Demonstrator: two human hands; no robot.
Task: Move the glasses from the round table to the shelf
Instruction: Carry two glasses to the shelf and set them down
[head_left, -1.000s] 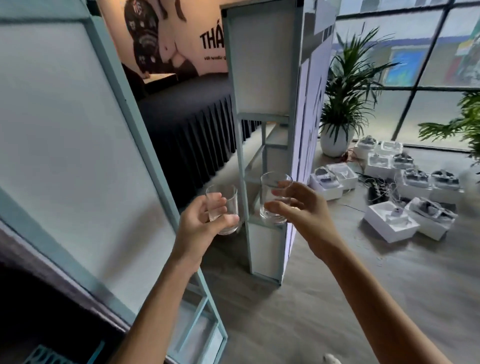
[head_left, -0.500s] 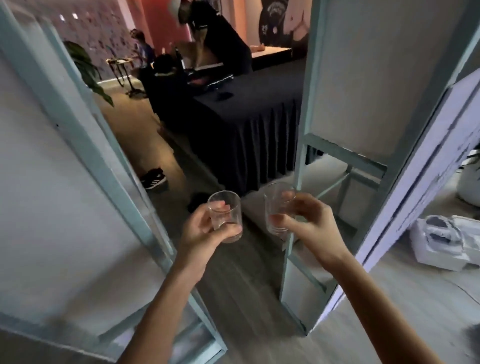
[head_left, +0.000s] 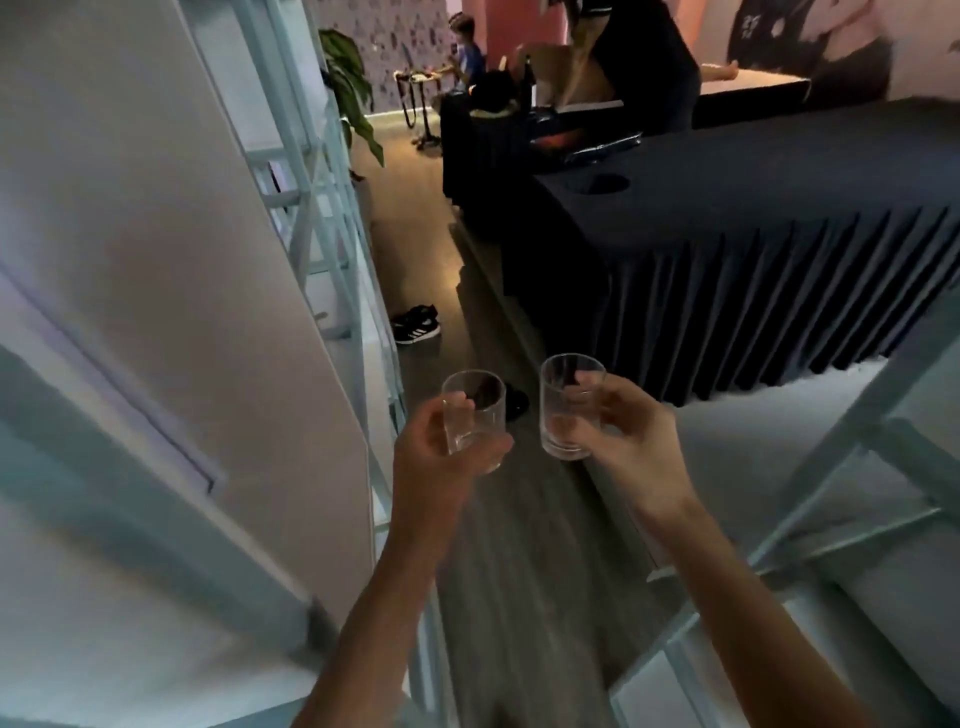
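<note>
Where the floor (head_left: 498, 525) runs open between the left shelf frame (head_left: 317, 171) and the right shelf frame (head_left: 854, 431), your left hand (head_left: 434, 452) clamps its fingers round one glass (head_left: 475, 410), and your right hand (head_left: 631, 447) round the other glass (head_left: 569, 410), both upright over that gap.

Black-skirted table (head_left: 753, 270) stands right; sneakers (head_left: 415, 325) on wooden floor (head_left: 519, 519); plant (head_left: 348, 88) behind.

Light: dim indoors, no source in view. Cool bluish cast on pale panel (head_left: 156, 260), left. Small warm sheen on floor (head_left: 423, 234) beside the draped table (head_left: 753, 234), which reads near black, folds barely separated. Motion blur heavy at lower left and along shelf struts (head_left: 841, 431). Wide-angle bending toward edges. Left glass (head_left: 480, 415) and right glass (head_left: 558, 410) fairly sharp, faint rim highlights.
</note>
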